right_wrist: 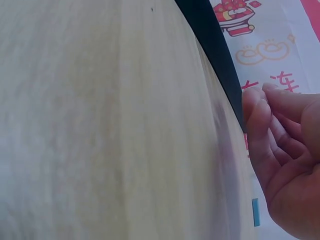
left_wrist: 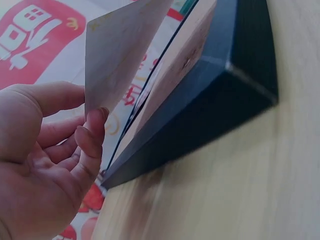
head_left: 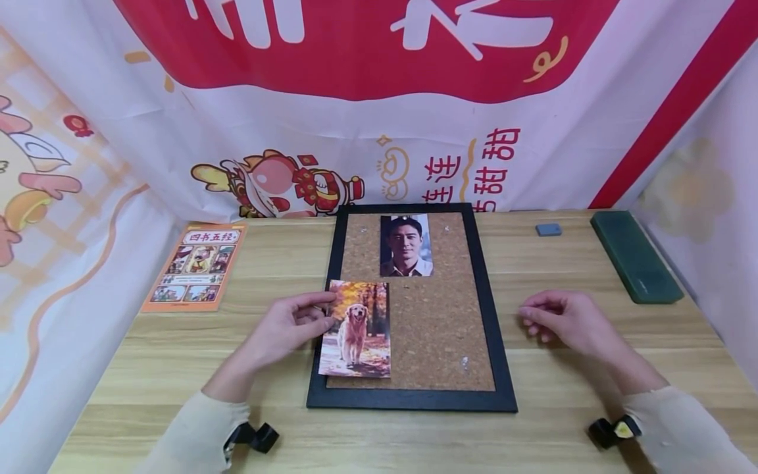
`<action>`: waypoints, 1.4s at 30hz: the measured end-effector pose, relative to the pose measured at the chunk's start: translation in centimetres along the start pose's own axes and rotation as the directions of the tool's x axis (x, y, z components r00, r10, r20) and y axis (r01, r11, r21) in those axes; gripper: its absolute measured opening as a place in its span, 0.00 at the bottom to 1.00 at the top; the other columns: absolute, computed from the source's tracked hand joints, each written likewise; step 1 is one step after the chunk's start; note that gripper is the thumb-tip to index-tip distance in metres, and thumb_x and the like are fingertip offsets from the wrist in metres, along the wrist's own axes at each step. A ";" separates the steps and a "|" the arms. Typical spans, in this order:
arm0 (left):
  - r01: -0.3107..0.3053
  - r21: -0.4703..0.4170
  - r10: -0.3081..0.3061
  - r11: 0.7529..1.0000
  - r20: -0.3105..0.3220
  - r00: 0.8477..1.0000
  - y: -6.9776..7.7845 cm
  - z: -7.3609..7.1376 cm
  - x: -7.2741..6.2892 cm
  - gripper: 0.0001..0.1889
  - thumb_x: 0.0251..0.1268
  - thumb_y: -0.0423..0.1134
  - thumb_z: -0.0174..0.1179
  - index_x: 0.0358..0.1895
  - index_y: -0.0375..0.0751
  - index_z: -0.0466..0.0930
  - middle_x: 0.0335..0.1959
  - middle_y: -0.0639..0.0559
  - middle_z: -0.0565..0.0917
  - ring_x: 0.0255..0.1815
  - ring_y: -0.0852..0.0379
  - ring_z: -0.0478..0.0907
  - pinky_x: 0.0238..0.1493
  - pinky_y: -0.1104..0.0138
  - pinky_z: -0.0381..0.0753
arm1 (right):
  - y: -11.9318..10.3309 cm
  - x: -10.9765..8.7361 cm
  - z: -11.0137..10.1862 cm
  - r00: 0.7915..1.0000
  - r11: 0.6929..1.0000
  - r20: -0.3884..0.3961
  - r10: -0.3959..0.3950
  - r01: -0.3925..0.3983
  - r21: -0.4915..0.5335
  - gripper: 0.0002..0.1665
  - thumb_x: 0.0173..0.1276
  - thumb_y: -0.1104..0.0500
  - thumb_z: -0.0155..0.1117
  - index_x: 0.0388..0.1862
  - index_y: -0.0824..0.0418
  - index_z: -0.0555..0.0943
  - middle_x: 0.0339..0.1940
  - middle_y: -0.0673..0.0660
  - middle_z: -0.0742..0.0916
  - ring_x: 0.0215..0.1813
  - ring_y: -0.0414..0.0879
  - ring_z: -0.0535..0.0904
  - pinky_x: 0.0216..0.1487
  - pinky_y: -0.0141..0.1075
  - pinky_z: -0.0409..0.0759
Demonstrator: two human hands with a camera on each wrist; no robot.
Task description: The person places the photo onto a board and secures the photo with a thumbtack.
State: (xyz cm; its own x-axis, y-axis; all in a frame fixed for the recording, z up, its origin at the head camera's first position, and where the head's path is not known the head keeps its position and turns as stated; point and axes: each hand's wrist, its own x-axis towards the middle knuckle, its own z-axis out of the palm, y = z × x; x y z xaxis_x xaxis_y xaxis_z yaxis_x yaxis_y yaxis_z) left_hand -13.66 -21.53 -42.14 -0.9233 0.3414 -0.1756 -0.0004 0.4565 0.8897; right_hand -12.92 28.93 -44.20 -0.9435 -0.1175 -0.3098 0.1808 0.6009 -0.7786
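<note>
My left hand (head_left: 296,322) pinches the left edge of a photo of a golden retriever (head_left: 355,336) between thumb and fingers. In the left wrist view its pale back (left_wrist: 117,55) is tilted, standing off the cork board's frame. The black-framed cork board (head_left: 441,316) lies on the table. A portrait photo of a person (head_left: 406,247) is fixed near its top with a small pin. My right hand (head_left: 562,319) hovers right of the board, fingers curled and thumb tip against the index finger; I cannot tell whether something small is between them.
Several small clear pins, one of them a pin (head_left: 464,362) at the lower right, are on the cork. An orange comic booklet (head_left: 195,266) lies left of the board. A blue eraser (head_left: 549,229) and a dark green case (head_left: 636,257) lie at the back right, before a printed cloth backdrop.
</note>
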 end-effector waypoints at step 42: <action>-0.097 0.163 0.067 0.982 0.177 0.982 2.5 6.0 5.1 0.29 0.74 0.38 0.70 0.76 0.41 0.76 0.58 0.46 0.86 0.40 0.59 0.81 0.39 0.68 0.80 | -6.7 3.0 4.5 0.961 0.969 0.149 -0.233 0.216 0.122 0.10 0.82 0.65 0.61 0.55 0.68 0.85 0.42 0.62 0.91 0.38 0.49 0.89 0.39 0.39 0.90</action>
State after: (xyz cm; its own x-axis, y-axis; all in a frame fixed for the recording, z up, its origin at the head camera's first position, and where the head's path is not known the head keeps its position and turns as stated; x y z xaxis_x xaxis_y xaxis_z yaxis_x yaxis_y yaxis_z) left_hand -16.08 -13.67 -43.30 -0.8389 0.5112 -0.1869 0.1514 0.5490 0.8220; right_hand -15.72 21.02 -42.37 -0.9075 -0.3707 -0.1977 0.0055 0.4601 -0.8879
